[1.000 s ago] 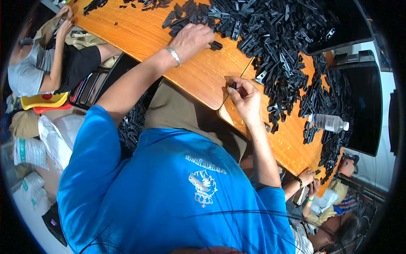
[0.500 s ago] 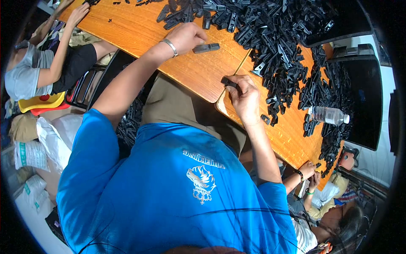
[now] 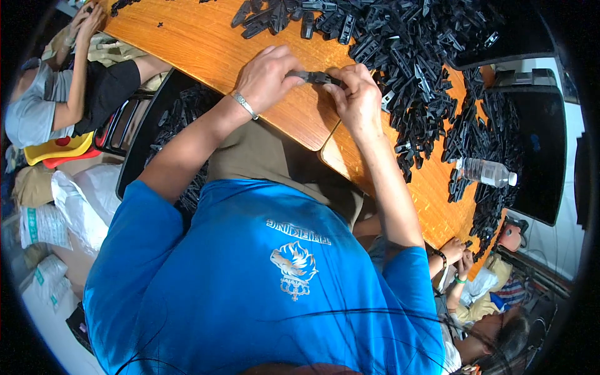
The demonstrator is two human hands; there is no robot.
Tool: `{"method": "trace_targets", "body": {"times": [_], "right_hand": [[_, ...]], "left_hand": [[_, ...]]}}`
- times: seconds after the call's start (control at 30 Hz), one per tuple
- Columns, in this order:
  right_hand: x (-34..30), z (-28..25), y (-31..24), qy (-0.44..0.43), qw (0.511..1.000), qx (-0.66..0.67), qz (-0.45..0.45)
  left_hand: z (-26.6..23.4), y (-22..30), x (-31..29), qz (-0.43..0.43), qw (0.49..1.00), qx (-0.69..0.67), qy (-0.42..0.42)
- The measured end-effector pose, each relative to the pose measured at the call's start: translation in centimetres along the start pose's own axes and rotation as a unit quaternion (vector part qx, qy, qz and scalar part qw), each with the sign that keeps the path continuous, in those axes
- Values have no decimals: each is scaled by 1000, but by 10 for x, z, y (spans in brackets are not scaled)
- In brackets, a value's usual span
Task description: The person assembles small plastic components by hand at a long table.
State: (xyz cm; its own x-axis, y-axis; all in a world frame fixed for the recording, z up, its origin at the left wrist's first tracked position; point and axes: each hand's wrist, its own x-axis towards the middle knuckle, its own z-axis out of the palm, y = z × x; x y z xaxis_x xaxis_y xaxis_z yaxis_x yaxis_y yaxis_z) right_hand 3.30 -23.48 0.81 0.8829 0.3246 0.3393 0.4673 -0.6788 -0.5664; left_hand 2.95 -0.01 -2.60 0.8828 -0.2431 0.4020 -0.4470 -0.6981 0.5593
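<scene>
Just above the table, my left hand (image 3: pixel 267 80) pinches a long black plastic clip piece (image 3: pixel 302 75) between thumb and fingers. My right hand (image 3: pixel 359 99) closes on a second black plastic piece (image 3: pixel 325 79). The two pieces meet end to end between my hands; whether they are joined I cannot tell. Fingers partly hide both. Beyond my hands, a big heap of similar black clip pieces (image 3: pixel 409 44) spreads over the far and right side of the table. A few looser pieces (image 3: pixel 265 24) lie at its left end.
On the wooden table (image 3: pixel 200 44), a clear plastic bottle (image 3: pixel 484 171) lies on its side among parts at right. Co-workers' hands are at the right end (image 3: pixel 455 251) and far left (image 3: pixel 87 24). A tub of black parts stands below the table edge, left of my legs.
My left hand has picked up the black clip piece from the table and moved right. My right hand has moved up and left with its piece, so both pieces now meet.
</scene>
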Motion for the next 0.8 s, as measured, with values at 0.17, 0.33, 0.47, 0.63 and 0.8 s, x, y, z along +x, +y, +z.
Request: {"method": "trace_targets", "body": {"times": [0.17, 0.33, 0.47, 0.63, 0.8], "right_hand": [[8, 9, 13, -8, 1000, -2, -21], [9, 8, 31, -25, 998, -1, -49], [29, 15, 9, -38, 986, -38, -158], [21, 23, 17, -38, 991, -36, -123], [-30, -27, 18, -18, 992, -28, -120]], "left_hand": [[2, -4, -3, 13, 1000, -14, 12], [6, -3, 0, 23, 999, -24, 6], [11, -5, 4, 54, 997, -40, 30], [1, -21, 9, 57, 995, -78, -27], [-105, -51, -28, -4, 960, -115, -255]]}}
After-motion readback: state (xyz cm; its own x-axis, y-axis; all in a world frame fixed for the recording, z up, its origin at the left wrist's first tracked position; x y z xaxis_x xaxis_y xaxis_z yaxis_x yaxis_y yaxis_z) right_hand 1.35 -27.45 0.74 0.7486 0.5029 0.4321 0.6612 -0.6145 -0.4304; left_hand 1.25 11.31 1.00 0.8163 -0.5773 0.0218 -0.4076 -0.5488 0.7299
